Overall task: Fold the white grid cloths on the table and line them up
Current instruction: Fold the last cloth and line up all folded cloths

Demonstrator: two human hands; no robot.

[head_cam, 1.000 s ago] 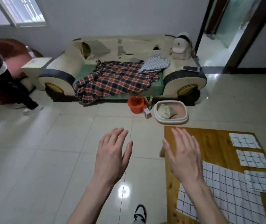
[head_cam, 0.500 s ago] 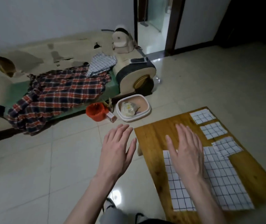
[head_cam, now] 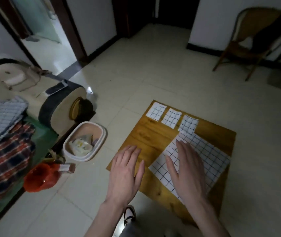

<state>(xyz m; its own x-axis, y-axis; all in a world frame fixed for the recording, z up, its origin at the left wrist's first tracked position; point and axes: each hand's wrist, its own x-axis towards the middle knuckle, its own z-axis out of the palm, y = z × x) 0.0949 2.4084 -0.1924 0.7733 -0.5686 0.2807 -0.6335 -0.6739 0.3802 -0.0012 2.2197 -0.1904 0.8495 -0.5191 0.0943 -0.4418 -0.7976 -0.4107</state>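
head view: hands over the flat cloth, fold not yet started

head view looks down on a low wooden table (head_cam: 155, 134). one large white grid cloth (head_cam: 206, 156) lies flat and unfolded on the near right part of it, long axis running from the near corner out toward the far right. three small folded cloths sit in a row along the far edge: first (head_cam: 156, 111), second (head_cam: 171, 118), third (head_cam: 188, 124) (the third touches or just overlaps the big cloth's far corner, cannot tell which).

right hand (head_cam: 186, 170) is over the big cloth, fingers straight and slightly spread, gripping nothing; contact with the fabric can't be confirmed. left hand (head_cam: 125, 173) is flat too, fingers together, over bare wood at the table's near left corner, just beside the cloth's left edge. so the cloth lies under the right hand and to the right of the left hand; right is nearer.

likely next: pinch an edge and fold across the long axis.

containers: white oval basin (head_cam: 100, 134) on the floor holds crumpled pale stuff (head_cam: 79, 146); red bucket (head_cam: 40, 177) beside it, contents unclear.
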